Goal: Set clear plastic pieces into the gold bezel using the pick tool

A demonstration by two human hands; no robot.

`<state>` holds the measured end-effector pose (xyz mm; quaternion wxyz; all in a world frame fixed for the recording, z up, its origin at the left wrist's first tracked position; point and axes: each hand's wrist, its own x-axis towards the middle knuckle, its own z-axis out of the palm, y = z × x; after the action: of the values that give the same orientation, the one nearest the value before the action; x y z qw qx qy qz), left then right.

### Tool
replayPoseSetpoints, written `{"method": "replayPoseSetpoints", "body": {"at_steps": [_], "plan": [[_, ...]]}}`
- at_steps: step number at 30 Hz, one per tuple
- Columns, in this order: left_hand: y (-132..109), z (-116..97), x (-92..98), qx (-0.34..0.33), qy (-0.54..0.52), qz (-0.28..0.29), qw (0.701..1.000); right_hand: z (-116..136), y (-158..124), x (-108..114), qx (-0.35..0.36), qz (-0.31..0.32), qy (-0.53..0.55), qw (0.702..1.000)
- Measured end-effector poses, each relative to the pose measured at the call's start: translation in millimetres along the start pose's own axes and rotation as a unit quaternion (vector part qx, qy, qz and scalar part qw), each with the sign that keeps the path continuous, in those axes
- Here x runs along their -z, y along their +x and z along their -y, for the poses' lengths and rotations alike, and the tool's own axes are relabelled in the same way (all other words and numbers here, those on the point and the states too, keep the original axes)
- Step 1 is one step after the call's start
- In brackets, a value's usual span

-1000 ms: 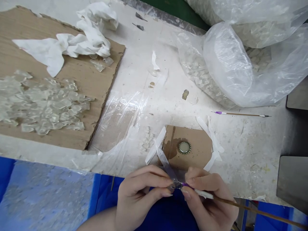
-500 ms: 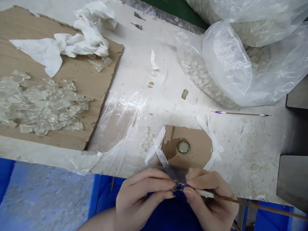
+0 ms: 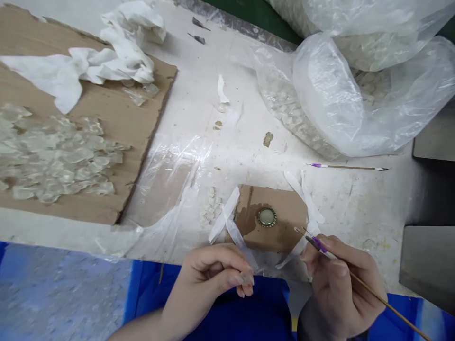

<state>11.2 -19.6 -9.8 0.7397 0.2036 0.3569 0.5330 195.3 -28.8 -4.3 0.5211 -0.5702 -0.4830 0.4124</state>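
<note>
My left hand [image 3: 213, 274] is closed in a pinch on a small translucent piece [image 3: 246, 278] just in front of the table edge. In my right hand [image 3: 343, 279] is a thin wooden stick tool [image 3: 389, 307], with purple wrapping and two fine needle-like points at its tip. Those points hover over the right part of a small piece of cardboard [image 3: 284, 229], apart from the left hand. A crimped metal bottle cap [image 3: 266, 217] lies on that cardboard beside a dark wet stain, its inside a pale grey. White strips [image 3: 224, 215] lie along the cardboard's sides.
Many clear pieces [image 3: 64, 156] and a crumpled white cloth [image 3: 60, 76] lie on a large cardboard sheet [image 3: 142, 128] at left. Plastic bags [image 3: 327, 85] of pieces stand back right. A second stick tool [image 3: 351, 167], small whitish bits [image 3: 212, 208] and two dark tapered tips [image 3: 196, 38] are on the table.
My right hand has moved right and away from the left, taking the tool's points off the small piece. The left hand still holds the piece, now turned more into view.
</note>
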Motion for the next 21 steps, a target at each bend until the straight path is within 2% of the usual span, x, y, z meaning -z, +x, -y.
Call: {"method": "replayPoseSetpoints", "body": {"at_steps": [3,6,9,15,19,21], "plan": [[0,1,-0.9,0.004,-0.001,-0.002,1.000,8,8,1,0.035,-0.061,0.012,0.997],[1,2,-3.1,0.019,-0.018,0.012,1.000,10,9,3,0.034,-0.035,0.011,0.999],[2,5,-4.0,0.052,-0.050,0.012,0.997,8,11,0,0.051,0.004,-0.057,0.997],[2,7,-0.4,0.085,-0.094,0.010,0.992,-3,24,-15,0.131,0.084,-0.183,0.971],[3,7,2.5,0.084,-0.103,0.010,0.991,-8,25,-18,0.130,0.106,-0.195,0.966],[3,8,3.4,0.083,-0.108,0.011,0.991,-8,22,-17,0.133,0.085,-0.175,0.972]]}}
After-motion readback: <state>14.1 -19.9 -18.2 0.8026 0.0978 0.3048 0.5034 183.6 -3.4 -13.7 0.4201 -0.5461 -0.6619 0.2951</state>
